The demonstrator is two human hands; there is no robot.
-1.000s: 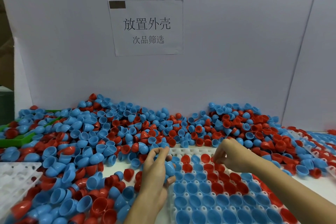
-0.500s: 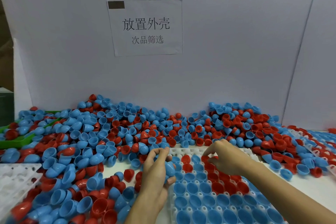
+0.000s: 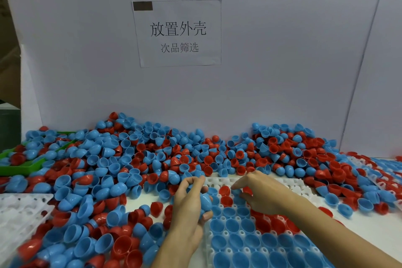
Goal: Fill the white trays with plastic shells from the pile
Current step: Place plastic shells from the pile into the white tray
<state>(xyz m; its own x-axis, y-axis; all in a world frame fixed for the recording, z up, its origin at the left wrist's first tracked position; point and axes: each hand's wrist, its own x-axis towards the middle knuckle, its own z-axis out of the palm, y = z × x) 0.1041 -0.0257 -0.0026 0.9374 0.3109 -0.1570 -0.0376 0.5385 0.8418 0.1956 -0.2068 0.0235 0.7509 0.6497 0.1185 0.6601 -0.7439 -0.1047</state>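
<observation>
A person's left hand (image 3: 189, 204) is curled around a small stack of smooth blue plastic shells (image 3: 205, 201), thumb and fingers wrapped about them, just left of a white tray (image 3: 291, 185); the right hand (image 3: 264, 194) reaches over that tray with fingers bent downward, its fingertips (image 3: 236, 186) pinching at a blue shell (image 3: 237, 191) in a pocket near the tray's far edge, though the grip itself is partly hidden; the tray is moulded white plastic with round pockets, most of them holding glossy half-egg cups, blue in the nearer rows and red toward the right and far side, open sides up; a deep loose pile of red and blue shells (image 3: 134, 163) spreads behind and to the left of the hands, some nested, some dome up; a second white tray (image 3: 19, 209) lies at the left edge, and a green tray (image 3: 26, 167) sits half buried farther back; the tabletop (image 3: 374, 226) is pale and smooth; a matte white board (image 3: 272, 61) stands behind, bearing a paper sign (image 3: 177, 32) printed with black characters.
</observation>
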